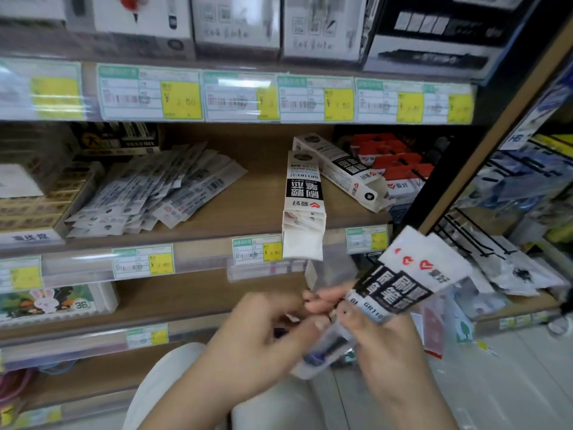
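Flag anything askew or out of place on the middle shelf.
Yes. The open white box juts past the middle shelf's front edge, flap hanging down over the price rail. A second open box lies slanted behind it; the packet pile to their left is loosely fanned. Held refill packets look intact.

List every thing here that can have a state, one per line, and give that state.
Refill packets: fanned out, held in both hands.
Left hand: pinches the packets' lower end.
Right hand: grips the packets.
Front carton: open, flap hanging down.
Rear carton: lying down, end open.
Packet heap: loosely spread.
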Demonstrator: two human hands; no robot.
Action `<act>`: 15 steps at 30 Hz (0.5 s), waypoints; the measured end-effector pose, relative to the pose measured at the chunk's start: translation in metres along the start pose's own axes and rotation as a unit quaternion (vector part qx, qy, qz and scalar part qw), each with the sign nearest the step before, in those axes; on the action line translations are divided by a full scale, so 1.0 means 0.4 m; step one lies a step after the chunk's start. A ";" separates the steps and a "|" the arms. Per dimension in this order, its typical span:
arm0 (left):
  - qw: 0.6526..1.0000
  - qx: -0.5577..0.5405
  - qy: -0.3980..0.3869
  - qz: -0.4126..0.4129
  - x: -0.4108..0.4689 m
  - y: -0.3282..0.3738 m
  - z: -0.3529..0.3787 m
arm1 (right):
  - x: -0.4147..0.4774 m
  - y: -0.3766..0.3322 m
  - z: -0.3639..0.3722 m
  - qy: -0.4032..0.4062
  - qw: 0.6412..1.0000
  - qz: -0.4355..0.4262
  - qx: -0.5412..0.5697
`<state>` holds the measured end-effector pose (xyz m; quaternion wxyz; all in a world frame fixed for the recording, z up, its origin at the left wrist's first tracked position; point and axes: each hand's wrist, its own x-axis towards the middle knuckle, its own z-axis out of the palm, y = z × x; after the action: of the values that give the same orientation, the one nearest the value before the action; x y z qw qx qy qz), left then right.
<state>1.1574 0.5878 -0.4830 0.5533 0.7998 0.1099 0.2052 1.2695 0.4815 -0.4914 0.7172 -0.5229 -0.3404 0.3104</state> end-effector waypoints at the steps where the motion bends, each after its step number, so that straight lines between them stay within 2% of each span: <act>1: 0.992 0.010 0.129 -0.008 0.013 0.013 -0.012 | 0.000 -0.019 -0.003 0.034 0.999 -0.017 0.009; 2: 0.970 0.036 0.242 -0.006 0.031 0.015 -0.022 | 0.001 -0.031 -0.008 0.066 0.997 -0.033 0.014; 3: 0.948 0.097 0.302 -0.004 0.057 0.006 -0.031 | 0.002 -0.041 -0.012 0.089 0.995 -0.045 0.014; 4: 0.933 0.175 0.315 -0.015 0.087 -0.002 -0.039 | 0.002 -0.048 -0.014 0.106 0.993 -0.053 0.011; 7: 0.882 0.387 0.255 -0.084 0.169 -0.058 -0.052 | -0.004 -0.053 -0.018 0.125 0.990 -0.058 0.010; 9: 0.836 0.473 0.257 -0.107 0.200 -0.070 -0.045 | -0.016 -0.054 -0.016 0.128 0.990 -0.053 0.024; 10: 0.823 0.494 0.262 -0.097 0.208 -0.077 -0.042 | -0.020 -0.051 -0.020 0.129 0.990 -0.055 0.028; 12: 0.821 0.497 0.276 -0.048 0.216 -0.084 -0.040 | -0.023 -0.049 -0.028 0.133 0.989 -0.056 0.021; 15: 0.845 0.436 0.307 0.028 0.214 -0.072 -0.053 | -0.006 -0.052 -0.042 0.105 0.994 -0.034 -0.002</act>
<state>1.2259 0.6505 -0.4855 0.0792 0.8578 0.3297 0.3862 1.2837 0.4650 -0.4756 0.7580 -0.5423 -0.2816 0.2282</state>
